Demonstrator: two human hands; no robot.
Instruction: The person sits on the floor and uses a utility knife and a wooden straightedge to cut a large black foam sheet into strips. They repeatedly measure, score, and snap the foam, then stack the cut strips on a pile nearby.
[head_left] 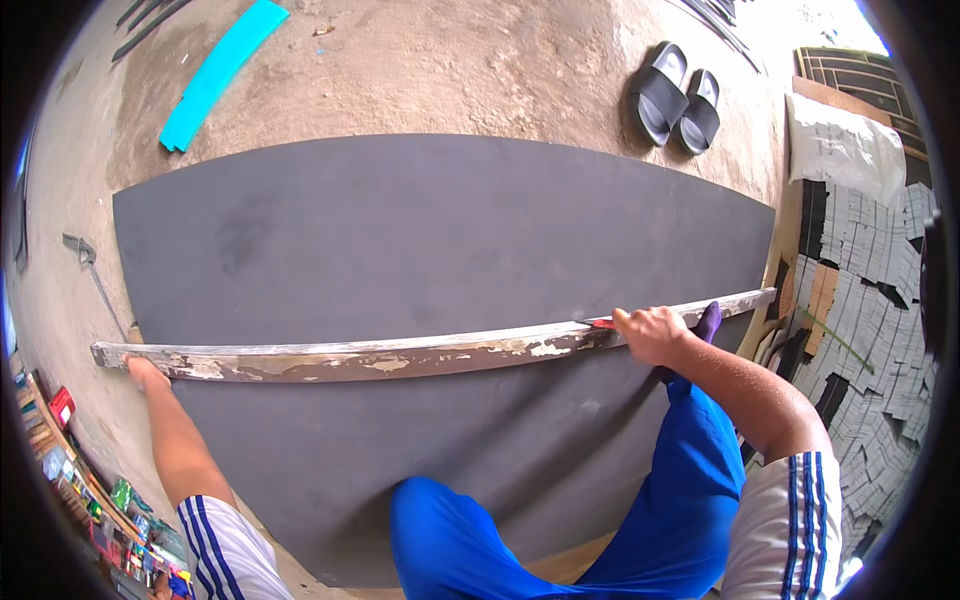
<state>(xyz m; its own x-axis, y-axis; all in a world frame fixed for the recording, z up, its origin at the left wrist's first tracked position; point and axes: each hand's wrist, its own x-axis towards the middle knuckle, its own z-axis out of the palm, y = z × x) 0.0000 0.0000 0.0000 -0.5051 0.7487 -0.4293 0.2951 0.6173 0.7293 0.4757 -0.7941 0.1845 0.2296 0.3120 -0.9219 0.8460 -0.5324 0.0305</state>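
Left hand [147, 373] pins long paint-flecked wooden straightedge [400, 355] across large dark grey foam sheet [430, 230] on floor; right hand [650, 333] grips small red cutter [600, 323] near right end. No finished cut visible; most apparently remains.

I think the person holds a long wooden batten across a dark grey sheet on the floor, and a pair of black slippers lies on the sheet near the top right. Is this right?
Not quite. The head view shows the black slippers on the bare concrete floor beyond the dark grey sheet, not on it. The rest holds: the left hand and right hand hold the long wooden batten across the sheet.
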